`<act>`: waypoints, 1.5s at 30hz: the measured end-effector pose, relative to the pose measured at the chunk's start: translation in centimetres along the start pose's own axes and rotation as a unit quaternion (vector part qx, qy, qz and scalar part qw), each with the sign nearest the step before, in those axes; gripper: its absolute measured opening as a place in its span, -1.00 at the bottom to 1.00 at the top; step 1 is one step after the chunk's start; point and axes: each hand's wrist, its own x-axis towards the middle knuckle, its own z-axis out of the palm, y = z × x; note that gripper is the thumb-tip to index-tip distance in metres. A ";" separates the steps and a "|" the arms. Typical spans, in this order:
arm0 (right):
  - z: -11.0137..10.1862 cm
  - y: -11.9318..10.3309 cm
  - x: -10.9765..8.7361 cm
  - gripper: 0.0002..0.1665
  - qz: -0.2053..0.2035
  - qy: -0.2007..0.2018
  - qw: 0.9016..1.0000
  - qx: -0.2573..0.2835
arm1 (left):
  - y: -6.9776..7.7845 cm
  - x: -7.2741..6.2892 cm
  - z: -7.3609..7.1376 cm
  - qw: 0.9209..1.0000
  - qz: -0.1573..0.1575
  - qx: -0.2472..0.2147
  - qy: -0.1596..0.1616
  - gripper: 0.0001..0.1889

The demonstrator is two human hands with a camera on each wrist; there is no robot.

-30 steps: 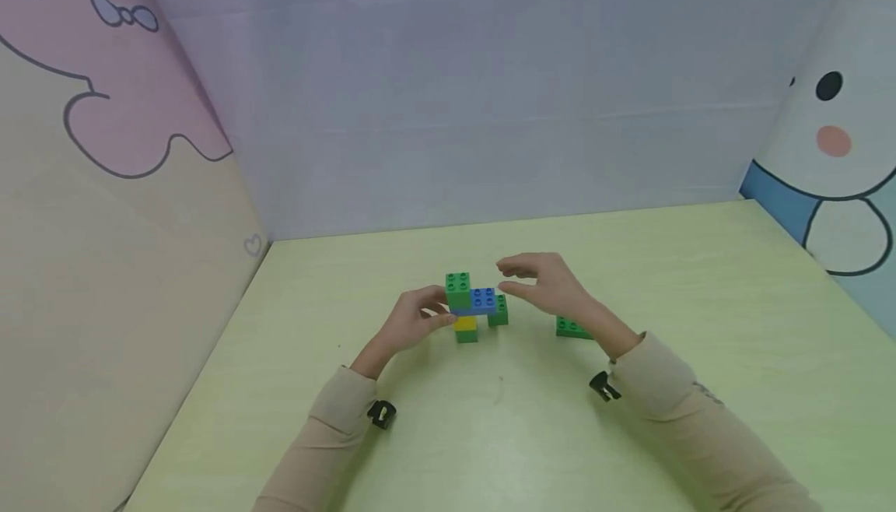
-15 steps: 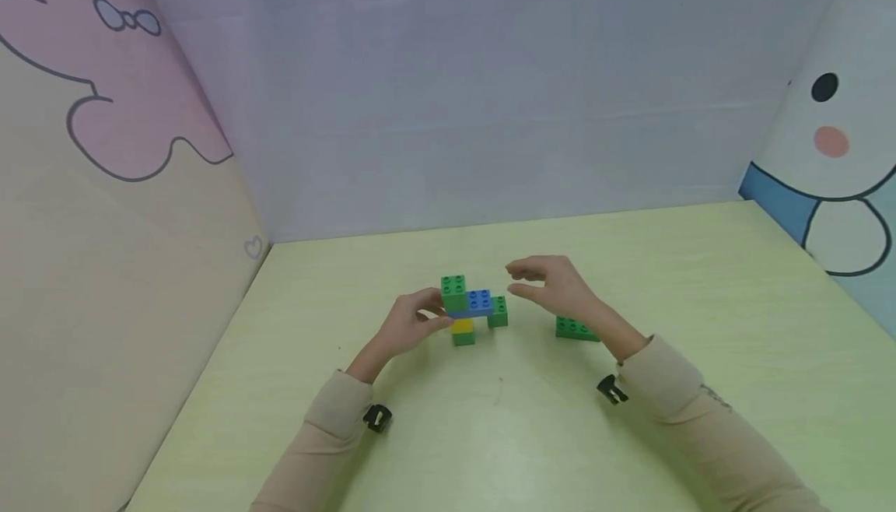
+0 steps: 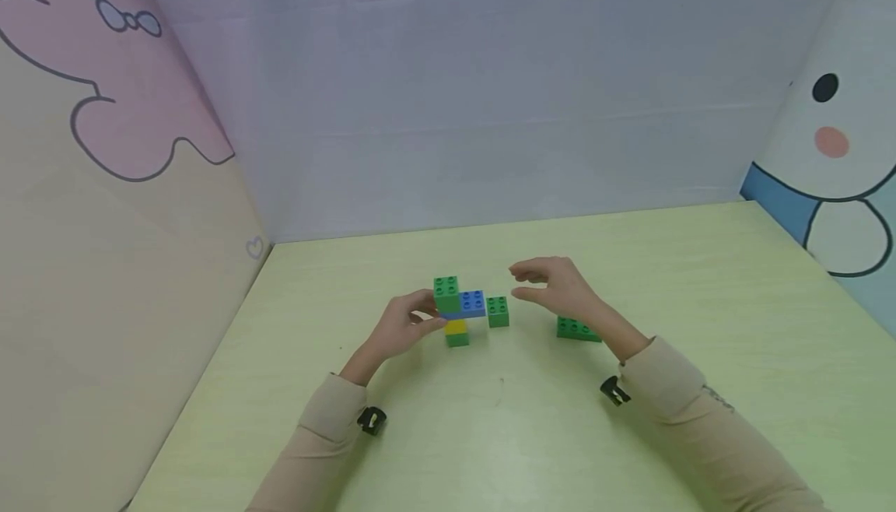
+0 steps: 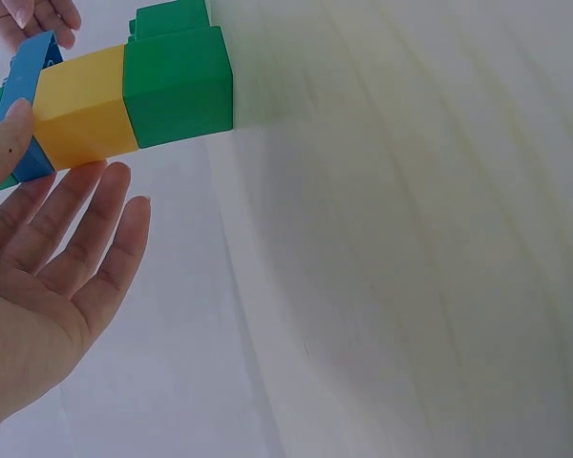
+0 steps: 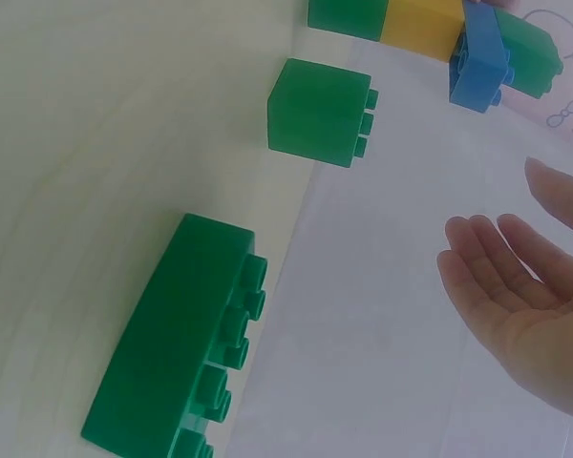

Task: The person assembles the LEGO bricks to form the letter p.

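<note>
My left hand point(image 3: 399, 327) grips a stack of toy building bricks from its left side. In the left wrist view the thumb point(image 4: 5, 143) lies on the blue brick point(image 4: 27, 110), with fingers on the opposite side. From the bottom up, the stack has a green brick point(image 3: 458, 339), a yellow brick point(image 3: 456, 327), the blue brick sticking out rightward, and a green brick point(image 3: 446, 295) on top. Just right of it stands a separate small green brick point(image 3: 498, 311). My right hand point(image 3: 556, 290) hovers right of that, holding nothing, thumb and fingers apart.
A longer green brick point(image 3: 577, 330) lies on the pale table point(image 3: 504, 434), partly hidden under my right wrist in the head view. Behind the table rises a pale curtain point(image 3: 490, 123); printed cartoon panels stand left and right.
My left hand has shifted the stack leftward, opening a gap between the blue brick and the small green brick. My right hand has drawn slightly to the right.
</note>
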 end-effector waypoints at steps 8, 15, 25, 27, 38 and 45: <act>0.1 0.4 0.2 -0.56 0.014 -0.010 1.000 -0.006 | -0.1 -0.2 -0.3 1.000 0.005 0.000 0.003 -0.62; 0.3 0.8 0.5 -0.53 0.027 -0.032 0.999 -0.009 | -0.2 -0.2 -0.4 1.000 -0.003 -0.008 0.002 -0.63; 1.4 1.6 0.9 -0.50 0.034 -0.056 0.998 -0.014 | -0.4 -0.1 -0.5 1.000 -0.016 -0.003 0.001 -0.63; 1.7 1.8 0.9 -0.50 0.039 -0.059 0.997 -0.011 | -0.5 -0.1 -0.5 1.000 -0.016 -0.004 0.000 -0.63; 2.6 2.4 1.2 -0.41 0.062 -0.075 0.995 0.009 | 3.3 -0.9 -1.2 1.000 -0.013 -0.003 0.002 -0.65; 3.1 2.7 1.2 -0.33 0.109 -0.086 0.990 0.039 | 3.9 -0.9 -1.4 1.000 -0.019 0.000 -0.003 -0.64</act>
